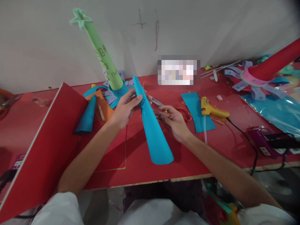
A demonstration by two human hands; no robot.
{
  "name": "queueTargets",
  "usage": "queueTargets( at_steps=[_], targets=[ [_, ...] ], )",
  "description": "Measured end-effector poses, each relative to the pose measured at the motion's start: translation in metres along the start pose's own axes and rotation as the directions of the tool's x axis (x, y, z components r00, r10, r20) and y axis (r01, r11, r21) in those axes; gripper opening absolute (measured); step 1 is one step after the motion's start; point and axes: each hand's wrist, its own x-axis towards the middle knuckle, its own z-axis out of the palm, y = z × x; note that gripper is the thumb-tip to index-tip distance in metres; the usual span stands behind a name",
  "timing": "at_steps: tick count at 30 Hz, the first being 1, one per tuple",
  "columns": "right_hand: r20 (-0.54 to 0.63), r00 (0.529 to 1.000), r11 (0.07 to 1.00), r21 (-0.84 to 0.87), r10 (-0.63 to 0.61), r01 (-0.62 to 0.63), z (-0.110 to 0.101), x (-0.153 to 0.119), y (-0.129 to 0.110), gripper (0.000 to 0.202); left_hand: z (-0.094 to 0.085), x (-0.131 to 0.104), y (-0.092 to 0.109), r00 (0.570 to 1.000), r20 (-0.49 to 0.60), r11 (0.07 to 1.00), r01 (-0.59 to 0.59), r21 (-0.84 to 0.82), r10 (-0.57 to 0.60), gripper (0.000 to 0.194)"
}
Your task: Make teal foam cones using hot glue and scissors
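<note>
A long blue paper cone (153, 134) slants in front of me, its narrow end up and its wide end towards me. My left hand (127, 107) grips it near the upper part, thumb on top. Beside its right edge is my right hand (173, 120), fingers curled together; whatever they hold, if anything, I cannot make out. Scissors with red handles (187, 114) show behind that hand, partly hidden by it. A smaller blue paper cone (87, 117) rests on the left beside orange paper (106, 109).
A green paper tower (103, 56) topped by a star stands at the back. A yellow glue gun (212, 109) lies on blue paper (193, 115), its cord running to a purple power strip (262, 142). A red board (47, 137) leans at left; a red tube (276, 62) is at right.
</note>
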Motion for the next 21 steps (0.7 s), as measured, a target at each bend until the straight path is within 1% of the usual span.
queueTargets(
  at_steps=[4,6,8,10,12,14,16,17,19,21],
  targets=[
    [-0.052,0.998,0.997,-0.069,0.036,-0.040,-0.001,0.000,-0.001,0.046,-0.001,0.000,0.001,1.000,0.004,1.000,-0.006,0.005,0.006,0.033],
    [-0.091,0.996,0.990,-0.137,0.003,-0.016,-0.002,-0.001,-0.003,0.042,-0.001,0.000,0.001,1.000,0.000,1.000,-0.004,0.014,0.004,0.033],
    [-0.103,0.993,0.981,-0.193,-0.054,0.033,-0.002,-0.002,-0.004,0.041,-0.001,0.000,0.001,1.000,-0.004,1.000,0.003,0.020,-0.003,0.034],
    [-0.059,0.993,0.973,-0.213,-0.101,0.086,-0.002,-0.003,-0.004,0.044,-0.001,0.000,0.000,1.000,-0.015,1.000,0.012,0.023,-0.012,0.035],
    [0.038,0.994,0.973,-0.205,-0.102,0.108,0.000,-0.004,-0.003,0.048,-0.002,0.001,-0.003,0.999,-0.041,0.999,0.010,0.031,-0.009,0.034],
    [0.146,0.988,0.974,-0.208,-0.054,0.084,0.002,-0.005,0.000,0.054,-0.004,0.002,-0.006,0.997,-0.075,0.999,-0.002,0.048,0.006,0.034],
    [0.213,0.977,0.970,-0.239,0.021,0.032,0.004,-0.007,0.004,0.060,-0.005,0.004,-0.009,0.994,-0.105,0.997,-0.022,0.068,0.029,0.033],
    [0.225,0.973,0.965,-0.261,0.055,0.005,0.005,-0.007,0.005,0.060,-0.006,0.005,-0.010,0.992,-0.117,0.997,-0.029,0.077,0.038,0.033],
    [0.218,0.969,0.956,-0.289,0.113,-0.046,0.006,-0.009,0.008,0.055,-0.008,0.006,-0.012,0.991,-0.130,0.995,-0.034,0.090,0.045,0.033],
    [0.186,0.970,0.959,-0.262,0.159,-0.107,0.005,-0.010,0.007,0.047,-0.008,0.006,-0.011,0.992,-0.119,0.997,-0.019,0.078,0.028,0.034]
  ],
)
